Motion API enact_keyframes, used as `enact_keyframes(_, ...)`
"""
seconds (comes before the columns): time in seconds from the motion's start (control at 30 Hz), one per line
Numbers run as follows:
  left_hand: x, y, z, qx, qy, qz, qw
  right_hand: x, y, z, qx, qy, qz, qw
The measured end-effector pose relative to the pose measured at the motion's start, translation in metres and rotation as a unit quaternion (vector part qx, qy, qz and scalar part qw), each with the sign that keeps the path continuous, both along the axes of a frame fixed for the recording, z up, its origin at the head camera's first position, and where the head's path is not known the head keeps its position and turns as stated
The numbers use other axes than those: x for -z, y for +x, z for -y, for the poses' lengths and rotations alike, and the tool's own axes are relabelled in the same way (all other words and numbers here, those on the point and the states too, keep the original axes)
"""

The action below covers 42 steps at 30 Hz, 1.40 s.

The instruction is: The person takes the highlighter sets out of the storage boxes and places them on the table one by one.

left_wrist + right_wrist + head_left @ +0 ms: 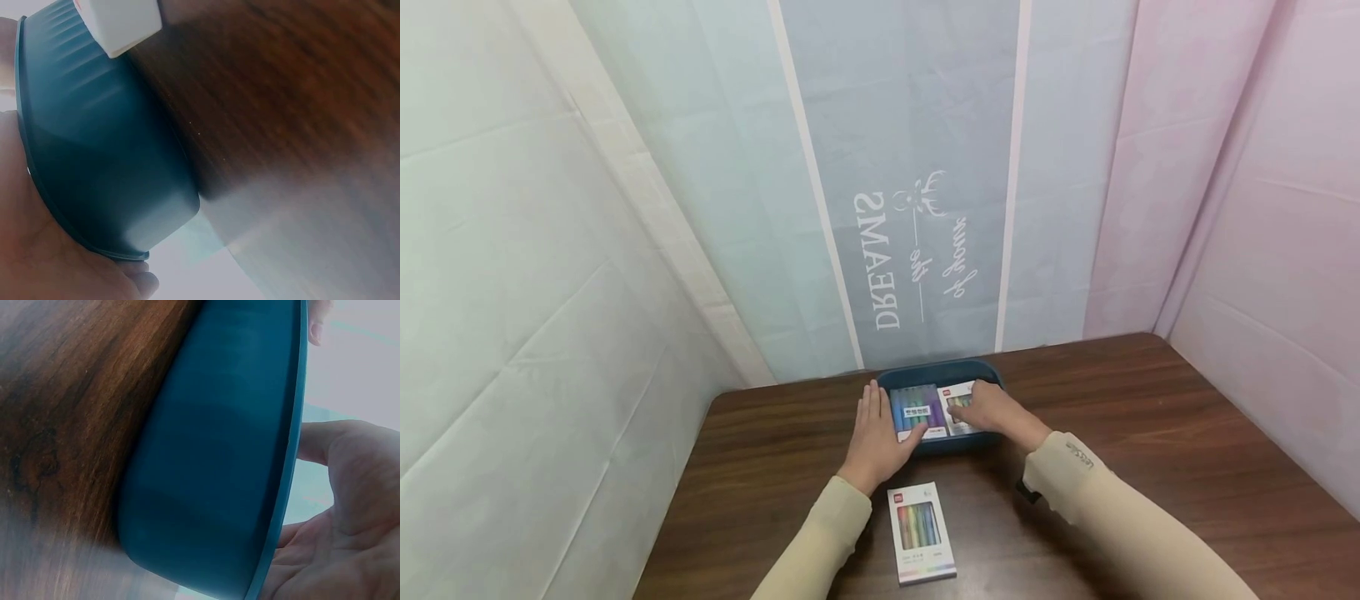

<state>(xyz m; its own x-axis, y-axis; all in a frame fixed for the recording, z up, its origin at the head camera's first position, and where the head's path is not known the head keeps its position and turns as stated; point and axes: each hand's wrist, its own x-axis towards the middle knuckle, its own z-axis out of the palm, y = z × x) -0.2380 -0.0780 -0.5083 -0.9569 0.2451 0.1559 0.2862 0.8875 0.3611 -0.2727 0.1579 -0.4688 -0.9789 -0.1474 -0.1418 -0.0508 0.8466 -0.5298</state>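
A dark blue plastic basket (pixel 977 367) stands at the back of the table. Inside it, on the left, lies a clear case of coloured pens (pixel 917 400) with a white label. On its right is a white windowed box of pens (pixel 957 390). My left hand (pixel 877 437) rests along the basket's left rim with fingers straight and thumb over the case's near edge. My right hand (pixel 988 410) reaches over the right rim and holds the white box; its fingertips are partly hidden. Both wrist views show the basket's outer wall (pixel 106 144).
A second white windowed box of pens (pixel 922 533) lies flat on the brown wooden table (pixel 760 483), nearer to me and in front of the basket. Fabric curtains (pixel 917 125) with printed lettering hang behind the table and along both sides.
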Motion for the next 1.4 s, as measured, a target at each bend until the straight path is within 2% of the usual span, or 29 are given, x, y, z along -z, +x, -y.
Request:
enact_keyframes(0.2,0.002,0.000,0.000,-0.001,-0.001,0.001,1.0000,0.001,0.003,0.000,0.010,-0.017,0.002,0.9998)
enact_keyframes(0.43,0.003,0.002,0.000,0.001,0.005,0.001,1.0000,0.006,0.003,-0.003,0.019,-0.035,-0.025,0.9989)
enact_keyframes(0.87,0.001,0.001,0.000,-0.003,0.001,0.002,1.0000,0.006,0.003,-0.007,0.022,-0.052,-0.047,0.9973)
enact_keyframes(1.27,0.001,0.000,0.000,-0.002,0.000,0.000,1.0000,0.002,0.001,-0.012,0.026,-0.052,-0.032,0.9978)
enact_keyframes(1.4,-0.001,0.000,0.000,-0.004,-0.001,0.006,1.0000,0.002,0.000,-0.014,0.033,-0.070,-0.036,0.9963)
